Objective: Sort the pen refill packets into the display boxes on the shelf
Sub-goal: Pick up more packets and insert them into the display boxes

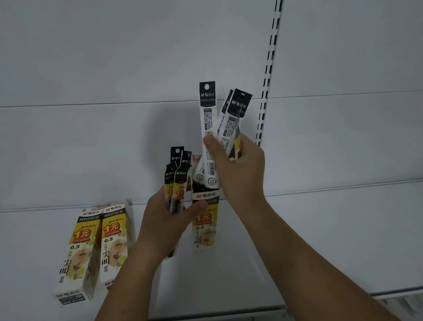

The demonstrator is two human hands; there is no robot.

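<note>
Nearest me is the white shelf point(347, 237), both my forearms reaching over its front edge. My left hand point(164, 219) is the lower and nearer one; its fingers and thumb are curled round a small bunch of refill packets point(178, 183), yellow-and-black fronts up, their long axes pointing up and away from me. Off to its left, well apart, two more display boxes point(74, 257) lie side by side, touching.

Just right of my left thumb stands the open display box point(205, 222), with its mouth at the far, upper end, between my two hands. My right hand point(238, 173) is higher and farther, gripping a fan of refill packets point(210, 123), hang-tabs up and printed backs toward me. Their lower ends hang directly over that mouth, roughly in line with the box's length, so I judge the right hand the better placed to drop packets in. Beyond is the slotted upright point(269, 54).
</note>
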